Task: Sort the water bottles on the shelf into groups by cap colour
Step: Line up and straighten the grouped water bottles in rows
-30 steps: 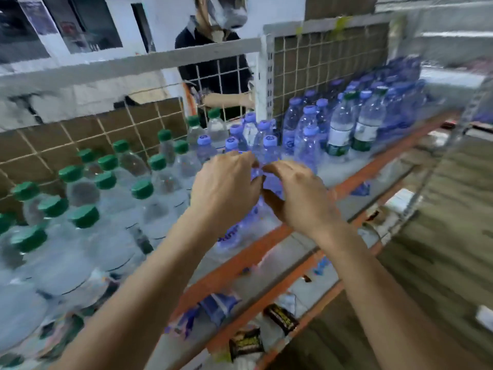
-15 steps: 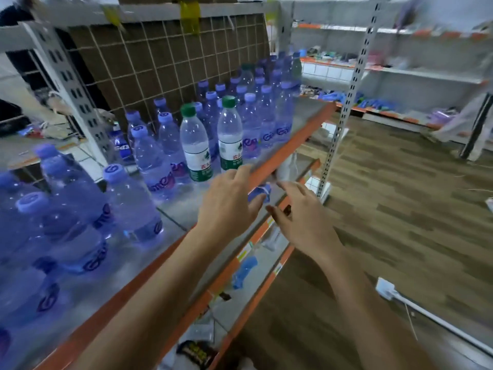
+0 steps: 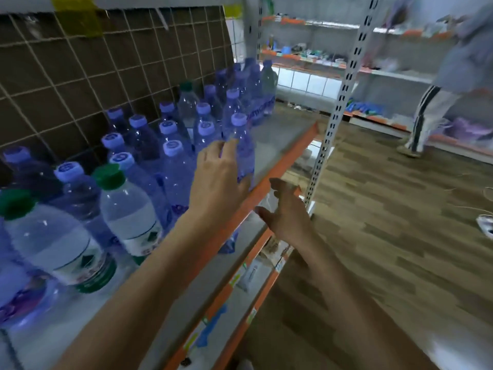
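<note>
My left hand is wrapped around a blue-capped bottle standing at the front of the blue-capped cluster on the shelf. My right hand hovers open in front of the orange shelf edge, just below that bottle, holding nothing. Two clear green-capped bottles stand at the near left. Another green-capped bottle sits deep among the blue ones by the back mesh.
A brown wire-mesh back panel closes the shelf behind the bottles. A perforated white upright stands at the shelf's right end. Lower shelves hold small packets. A person's legs stand on the wood floor at the right.
The view has swung right along the shelf. My left hand has reached forward and closed on a blue-capped bottle; my right hand has stayed open by the shelf edge.
</note>
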`<state>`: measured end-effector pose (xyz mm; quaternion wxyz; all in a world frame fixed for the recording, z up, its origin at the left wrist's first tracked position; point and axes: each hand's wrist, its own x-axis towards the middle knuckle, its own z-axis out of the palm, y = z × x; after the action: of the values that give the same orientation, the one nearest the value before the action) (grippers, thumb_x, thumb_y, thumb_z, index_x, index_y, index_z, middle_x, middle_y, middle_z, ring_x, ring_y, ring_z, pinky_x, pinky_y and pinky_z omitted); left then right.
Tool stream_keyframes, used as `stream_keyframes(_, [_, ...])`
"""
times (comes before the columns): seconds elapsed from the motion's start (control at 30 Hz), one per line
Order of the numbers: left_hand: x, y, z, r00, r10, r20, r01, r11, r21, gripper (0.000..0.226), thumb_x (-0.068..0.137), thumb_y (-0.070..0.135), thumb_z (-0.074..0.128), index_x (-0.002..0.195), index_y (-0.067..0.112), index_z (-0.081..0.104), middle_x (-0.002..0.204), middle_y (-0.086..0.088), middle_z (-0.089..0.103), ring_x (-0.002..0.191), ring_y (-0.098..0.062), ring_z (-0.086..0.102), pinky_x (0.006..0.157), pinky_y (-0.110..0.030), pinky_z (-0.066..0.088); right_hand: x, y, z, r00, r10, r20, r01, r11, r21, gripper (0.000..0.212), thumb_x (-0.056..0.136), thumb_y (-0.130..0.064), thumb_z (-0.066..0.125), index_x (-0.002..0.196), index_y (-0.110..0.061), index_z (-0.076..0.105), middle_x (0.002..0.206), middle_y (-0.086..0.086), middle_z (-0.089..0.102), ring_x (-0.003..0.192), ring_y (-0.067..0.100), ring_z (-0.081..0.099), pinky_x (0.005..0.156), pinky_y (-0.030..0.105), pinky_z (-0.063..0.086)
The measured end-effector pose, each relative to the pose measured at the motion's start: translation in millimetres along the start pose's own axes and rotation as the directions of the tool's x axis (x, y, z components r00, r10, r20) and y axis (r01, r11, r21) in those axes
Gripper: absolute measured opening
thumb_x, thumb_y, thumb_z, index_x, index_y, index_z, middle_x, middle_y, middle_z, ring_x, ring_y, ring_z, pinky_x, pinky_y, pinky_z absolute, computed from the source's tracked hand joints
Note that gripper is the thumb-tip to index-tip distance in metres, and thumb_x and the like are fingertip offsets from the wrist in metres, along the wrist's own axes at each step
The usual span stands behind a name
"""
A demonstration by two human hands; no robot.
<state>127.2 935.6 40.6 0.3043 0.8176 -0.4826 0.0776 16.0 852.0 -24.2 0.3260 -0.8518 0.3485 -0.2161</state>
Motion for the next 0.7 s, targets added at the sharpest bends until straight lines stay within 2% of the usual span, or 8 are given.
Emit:
stream_keyframes(0.17, [40.5, 12.6, 37.4, 0.998, -0.053, -0.020, 0.051, 0.996, -0.071, 0.067, 0.088, 0.018, 0.060, 0.145, 0.011, 0.026, 0.141, -0.011, 0.036, 0.129, -0.027, 0.033, 0.104, -0.031, 0.028, 76.0, 20.0, 14.0, 0.996, 0.079, 0.042, -0.085, 0.978, 0.192, 0.079, 0.080, -0.018, 0.070, 0.144, -0.009, 0.025, 0.142, 0.004, 0.044, 0.127, 0.016, 0.044, 0.106, 0.030, 0.035])
stream_keyframes(0.27, [56.1, 14.6, 63.1, 0.986, -0.124, -0.111, 0.123, 0.992, -0.023, 0.066, 0.086, 0.017, 0.062, 0.142, 0.008, 0.030, 0.133, -0.014, 0.041, 0.122, -0.030, 0.037, 0.100, -0.035, 0.033, 109.5, 28.9, 25.8, 0.996, -0.013, 0.093, -0.013, 0.961, 0.277, 0.050, 0.093, -0.016, 0.052, 0.139, -0.008, 0.033, 0.128, 0.000, 0.055, 0.108, 0.007, 0.051, 0.092, 0.014, 0.040])
stream_keyframes(0.37, [74.3, 18.6, 84.6, 0.941, -0.197, -0.274, 0.224, 0.972, 0.071, 0.063, 0.081, 0.017, 0.068, 0.136, 0.006, 0.039, 0.120, -0.016, 0.047, 0.107, -0.031, 0.043, 0.090, -0.033, 0.036, 141.7, 42.0, 40.8, 0.977, -0.125, 0.171, 0.071, 0.953, 0.295, 0.045, 0.091, -0.042, 0.041, 0.122, -0.011, 0.050, 0.109, 0.003, 0.063, 0.089, 0.010, 0.056, 0.071, 0.013, 0.041])
stream_keyframes(0.43, [87.7, 20.7, 95.3, 0.908, -0.221, -0.356, 0.272, 0.957, 0.101, 0.058, 0.081, 0.019, 0.067, 0.132, 0.005, 0.042, 0.113, -0.015, 0.049, 0.100, -0.030, 0.044, 0.085, -0.027, 0.033, 159.3, 52.5, 44.8, 0.958, -0.196, 0.209, 0.129, 0.946, 0.296, 0.028, 0.091, -0.035, 0.046, 0.105, -0.012, 0.053, 0.088, -0.005, 0.060, 0.076, 0.006, 0.055, 0.066, 0.017, 0.039])
stream_keyframes(0.5, [102.7, 23.5, 102.3, 0.874, -0.232, -0.428, 0.294, 0.952, 0.084, 0.047, 0.086, 0.026, 0.055, 0.127, 0.007, 0.044, 0.109, -0.013, 0.048, 0.098, -0.026, 0.045, 0.078, -0.024, 0.032, 176.6, 60.9, 33.6, 0.928, -0.261, 0.267, 0.152, 0.917, 0.369, 0.014, 0.087, -0.015, 0.060, 0.100, -0.015, 0.053, 0.081, -0.014, 0.055, 0.068, -0.007, 0.055, 0.062, 0.006, 0.037])
stream_keyframes(0.57, [117.5, 26.4, 112.3, 0.825, -0.317, -0.469, 0.346, 0.938, -0.024, 0.037, 0.090, 0.026, 0.045, 0.124, 0.010, 0.044, 0.109, -0.010, 0.046, 0.093, -0.020, 0.047, 0.072, -0.021, 0.032, 197.9, 77.7, 22.0, 0.886, -0.313, 0.342, 0.142, 0.885, 0.443, 0.032, 0.077, 0.002, 0.068, 0.097, -0.019, 0.053, 0.081, -0.017, 0.056, 0.065, -0.012, 0.055, 0.058, 0.005, 0.040])
stream_keyframes(0.63, [129.4, 25.8, 130.4, 0.763, -0.432, -0.480, 0.409, 0.899, -0.159, 0.033, 0.092, 0.017, 0.044, 0.123, 0.008, 0.045, 0.112, -0.011, 0.046, 0.088, -0.012, 0.042, 0.070, -0.018, 0.030, 219.5, 94.8, 9.3, 0.864, -0.351, 0.360, 0.140, 0.857, 0.497, 0.046, 0.072, 0.004, 0.074, 0.110, -0.011, 0.053, 0.093, -0.010, 0.060, 0.075, -0.006, 0.057, 0.063, 0.006, 0.042])
stream_keyframes(0.7, [140.0, 20.3, 152.3, 0.714, -0.549, -0.435, 0.483, 0.836, -0.261, 0.039, 0.092, 0.008, 0.047, 0.130, 0.006, 0.040, 0.123, -0.015, 0.043, 0.099, -0.014, 0.044, 0.078, -0.020, 0.033, 242.5, 107.4, -4.7, 0.852, -0.365, 0.376, 0.143, 0.853, 0.502, 0.049, 0.071, 0.002, 0.076, 0.112, -0.010, 0.053, 0.095, -0.006, 0.060, 0.078, -0.004, 0.057, 0.065, 0.004, 0.042])
